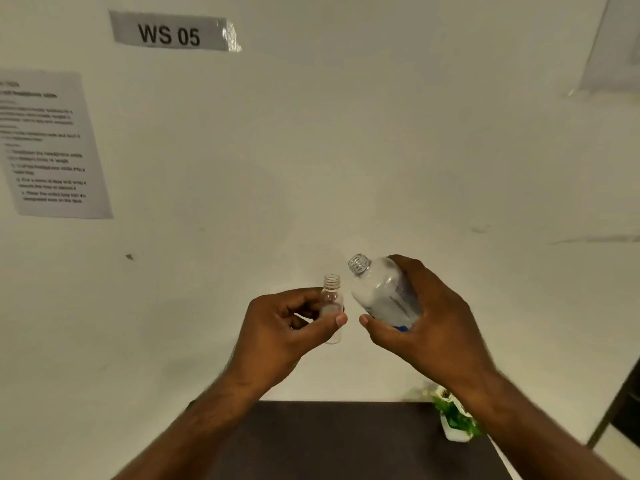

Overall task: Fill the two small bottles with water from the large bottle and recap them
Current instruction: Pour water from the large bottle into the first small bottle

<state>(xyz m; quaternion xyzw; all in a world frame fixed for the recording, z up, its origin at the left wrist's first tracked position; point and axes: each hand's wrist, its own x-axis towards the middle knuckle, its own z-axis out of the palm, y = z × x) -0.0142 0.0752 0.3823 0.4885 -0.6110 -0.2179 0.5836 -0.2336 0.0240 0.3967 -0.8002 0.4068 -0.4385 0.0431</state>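
Clear plastic small bottle (331, 299), uncapped and upright, is pinched between the thumb and curled fingers of the left hand (284, 327). Just to its right, the right hand (426, 317) wraps its grip round the large bottle (382, 294), also uncapped, tilted with its open neck leaning left, above the small bottle's mouth. Both are held in the air above a dark tabletop (346, 441). A small green plant (453, 417) stands at the tabletop's far right. A wall sign (169, 31) reads "WS 05".
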